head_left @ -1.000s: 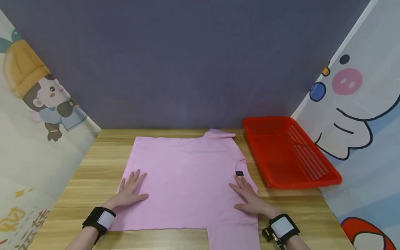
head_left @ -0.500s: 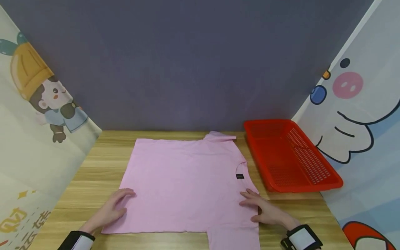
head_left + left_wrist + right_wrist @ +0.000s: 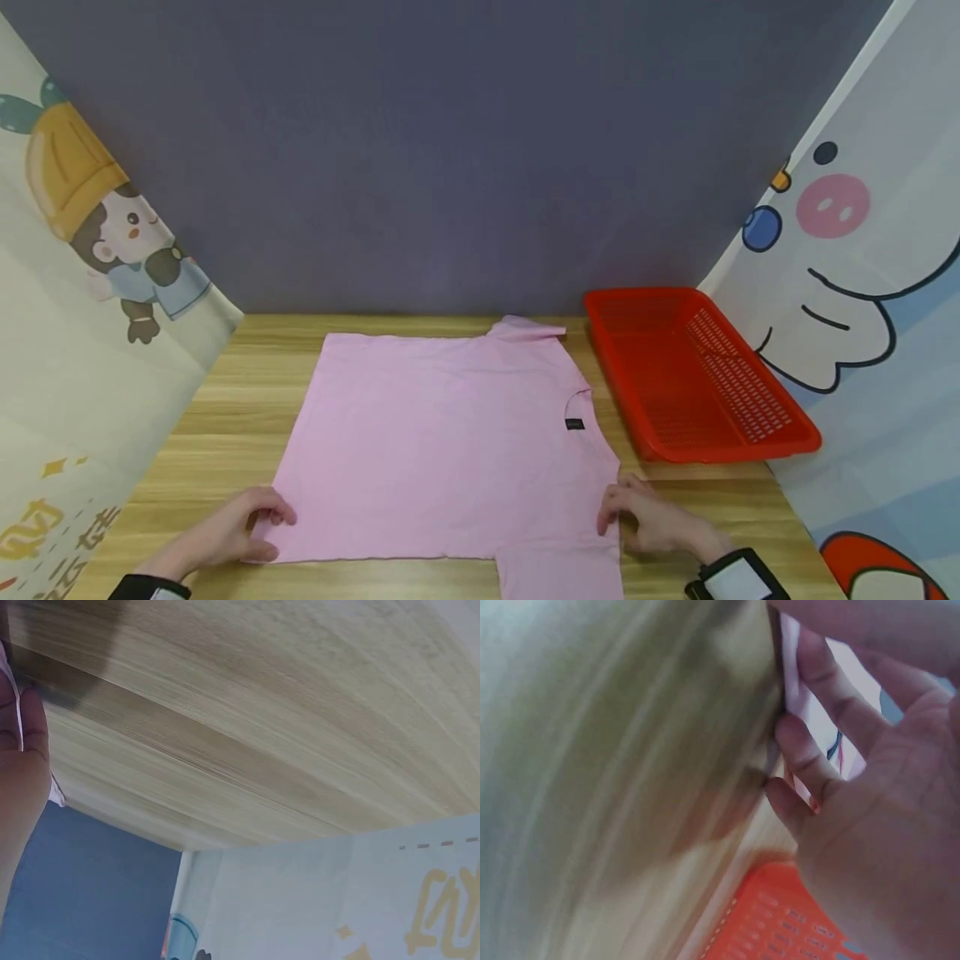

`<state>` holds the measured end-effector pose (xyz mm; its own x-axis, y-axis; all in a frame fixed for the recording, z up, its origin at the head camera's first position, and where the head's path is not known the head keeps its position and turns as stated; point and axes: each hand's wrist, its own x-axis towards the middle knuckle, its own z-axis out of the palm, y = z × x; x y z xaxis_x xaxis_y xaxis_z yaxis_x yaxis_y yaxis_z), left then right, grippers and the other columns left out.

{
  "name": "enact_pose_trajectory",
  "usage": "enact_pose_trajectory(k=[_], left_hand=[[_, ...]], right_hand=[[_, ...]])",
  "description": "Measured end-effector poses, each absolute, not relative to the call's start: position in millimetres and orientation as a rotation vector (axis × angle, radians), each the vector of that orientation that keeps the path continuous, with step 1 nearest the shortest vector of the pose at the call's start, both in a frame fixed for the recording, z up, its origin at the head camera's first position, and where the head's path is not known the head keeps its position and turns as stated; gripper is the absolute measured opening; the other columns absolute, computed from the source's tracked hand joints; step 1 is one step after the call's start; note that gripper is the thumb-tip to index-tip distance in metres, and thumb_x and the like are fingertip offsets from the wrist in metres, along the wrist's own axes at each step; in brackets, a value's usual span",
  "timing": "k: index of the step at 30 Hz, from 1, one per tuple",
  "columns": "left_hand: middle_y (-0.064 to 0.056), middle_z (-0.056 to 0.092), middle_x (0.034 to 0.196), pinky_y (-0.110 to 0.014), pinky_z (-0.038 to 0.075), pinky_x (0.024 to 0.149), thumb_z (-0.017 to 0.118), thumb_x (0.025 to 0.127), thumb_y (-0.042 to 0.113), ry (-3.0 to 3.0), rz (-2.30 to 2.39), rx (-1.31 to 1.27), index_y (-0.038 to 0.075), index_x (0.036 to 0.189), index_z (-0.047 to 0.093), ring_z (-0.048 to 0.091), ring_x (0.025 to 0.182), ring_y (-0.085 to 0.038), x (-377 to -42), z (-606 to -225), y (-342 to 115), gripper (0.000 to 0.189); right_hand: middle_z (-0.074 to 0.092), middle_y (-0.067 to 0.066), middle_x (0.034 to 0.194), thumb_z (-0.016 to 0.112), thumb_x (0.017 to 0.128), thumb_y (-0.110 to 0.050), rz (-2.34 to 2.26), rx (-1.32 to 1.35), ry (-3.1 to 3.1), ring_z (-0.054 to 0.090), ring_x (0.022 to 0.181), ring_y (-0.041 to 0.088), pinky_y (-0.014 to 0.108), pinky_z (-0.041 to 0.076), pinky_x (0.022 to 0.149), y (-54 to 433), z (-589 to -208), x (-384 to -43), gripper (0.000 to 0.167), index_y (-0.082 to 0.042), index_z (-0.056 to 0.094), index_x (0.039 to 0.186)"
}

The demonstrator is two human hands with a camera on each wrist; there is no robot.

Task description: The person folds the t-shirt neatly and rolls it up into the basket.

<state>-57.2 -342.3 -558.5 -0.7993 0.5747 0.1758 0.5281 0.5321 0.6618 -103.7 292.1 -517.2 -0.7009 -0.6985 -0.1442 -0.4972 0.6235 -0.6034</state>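
A pink T-shirt (image 3: 435, 442) lies flat and sideways, its hem to the left and its collar, with a black label (image 3: 574, 424), to the right. My left hand (image 3: 225, 533) pinches the near hem corner. In the left wrist view the edge of the cloth (image 3: 57, 793) runs between thumb and fingers. On the right, my right hand (image 3: 656, 521) has curled fingers over the shoulder edge close to the near sleeve (image 3: 561, 571). The right wrist view has its fingertips (image 3: 793, 735) against a strip of pink cloth, the thumb partly out of frame.
A red plastic basket (image 3: 678, 375) with slotted sides stands right of the shirt, beyond my right hand. The wooden table (image 3: 225, 400) ends at a dark back panel (image 3: 450, 167). Cartoon-printed side walls (image 3: 847, 333) rise at both sides.
Both hands have left their flat, spread pose on the shirt and drawn toward the near side. Fingers have curled at the hem corner and the shoulder edge. The shirt has stayed in place.
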Motion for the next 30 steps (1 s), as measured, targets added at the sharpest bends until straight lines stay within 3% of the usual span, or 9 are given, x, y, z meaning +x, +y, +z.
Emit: enact_pose_trajectory(k=[8,13,21,26,30], left_hand=[[0.008,0.067,0.093,-0.014,0.043,0.073,0.089,0.069,0.009,2.690,1.122,1.030,0.022,0.095,0.072,0.054,0.090,0.005,-39.1,-565.3,-356.1,0.033],[0.007,0.070,0.092,-0.005,0.040,0.077,0.088,0.068,0.005,2.729,1.137,1.080,0.019,0.096,0.072,0.057,0.090,0.004,-36.6,-563.7,-360.9,0.035],[0.010,0.071,0.082,-0.006,0.044,0.066,0.081,0.063,-0.008,2.846,1.101,1.111,0.011,0.089,0.076,0.058,0.077,0.007,-35.5,-564.4,-356.6,0.032],[0.009,0.071,0.082,-0.009,0.045,0.062,0.079,0.064,-0.007,2.866,1.074,1.007,0.008,0.087,0.075,0.055,0.078,0.011,-34.6,-561.1,-354.2,0.028],[0.011,0.066,0.082,-0.008,0.043,0.063,0.078,0.059,-0.007,2.933,1.032,1.072,0.015,0.082,0.073,0.053,0.078,0.011,-33.5,-561.1,-352.3,0.033]], right_hand=[[0.050,-0.016,0.081,0.079,0.070,-0.005,-0.727,-0.854,2.632,0.039,0.086,0.000,0.022,0.029,0.072,291.5,-528.6,-90.1,0.034,-0.032,0.065,0.086],[0.055,-0.018,0.085,0.083,0.067,-0.003,-0.707,-1.117,2.817,0.043,0.088,0.001,0.024,0.039,0.071,293.2,-540.0,-87.1,0.036,-0.031,0.065,0.081],[0.061,-0.013,0.090,0.084,0.064,0.003,-0.781,-1.435,2.884,0.052,0.088,0.006,0.019,0.046,0.074,291.3,-547.7,-85.6,0.035,-0.024,0.071,0.081],[0.062,-0.013,0.088,0.079,0.070,0.008,-0.825,-1.369,2.874,0.054,0.085,0.004,0.020,0.048,0.071,291.6,-543.6,-83.7,0.035,-0.021,0.073,0.088],[0.063,-0.014,0.088,0.077,0.072,0.009,-0.801,-1.324,2.881,0.054,0.086,0.004,0.023,0.050,0.071,291.3,-541.1,-82.1,0.035,-0.021,0.073,0.090]])
